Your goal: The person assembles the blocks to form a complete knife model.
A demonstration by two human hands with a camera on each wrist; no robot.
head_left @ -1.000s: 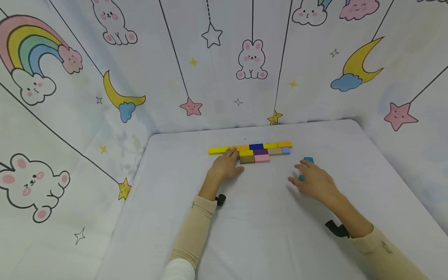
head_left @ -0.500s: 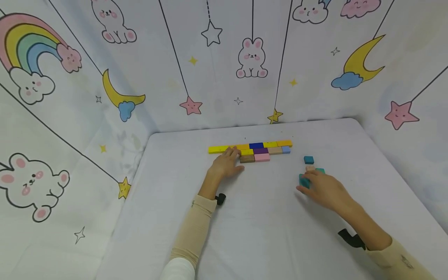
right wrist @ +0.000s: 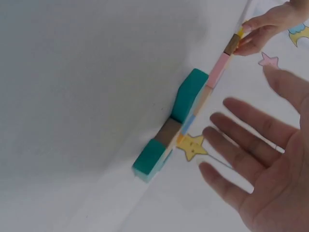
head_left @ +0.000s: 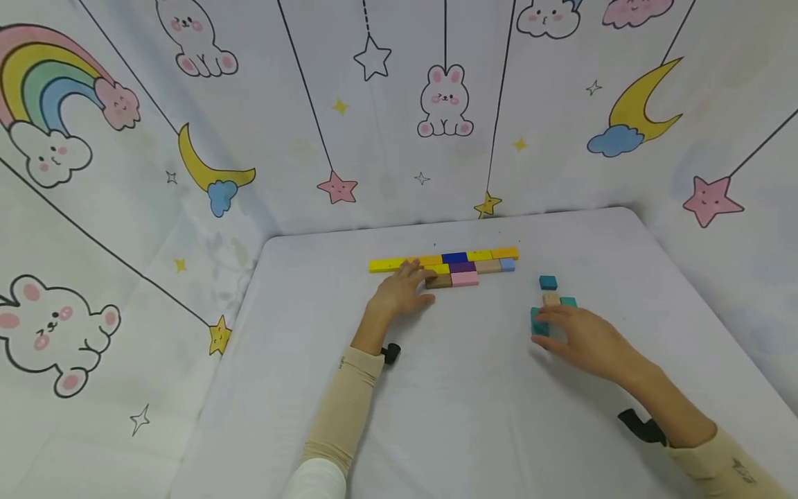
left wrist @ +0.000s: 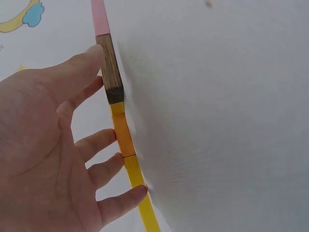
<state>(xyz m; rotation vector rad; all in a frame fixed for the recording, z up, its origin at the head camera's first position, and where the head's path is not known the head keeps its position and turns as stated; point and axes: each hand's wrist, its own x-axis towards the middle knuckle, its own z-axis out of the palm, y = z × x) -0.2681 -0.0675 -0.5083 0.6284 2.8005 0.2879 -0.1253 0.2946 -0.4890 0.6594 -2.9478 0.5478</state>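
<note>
In the head view, my left hand [head_left: 399, 293] rests at the left end of joined rows of coloured blocks, its fingers spread over the yellow and orange ones. The left wrist view has its thumb beside a brown wooden block [left wrist: 110, 63], with other fingertips touching an orange block [left wrist: 124, 135] and a yellow block [left wrist: 137, 181]. My right hand [head_left: 586, 341] hovers with loosely extended fingers over a small group at the right. This group has a long teal block [right wrist: 189, 95], a brown block [right wrist: 168, 131] and a shorter teal block [right wrist: 148, 157]. Nothing is between its fingers.
A separate blue-teal block [head_left: 548, 283] lies just behind the right-hand group. The rows also hold a pink block [head_left: 464, 278], a purple block [head_left: 462, 267] and a dark blue block [head_left: 454, 258]. A white cloth covers the table [head_left: 461, 402]; a patterned curtain [head_left: 386, 138] stands behind.
My right hand has moved right and back toward me, uncovering more of the teal and wooden blocks. My left hand stays at the rows, its index finger shifting slightly. The view has tilted a little.
</note>
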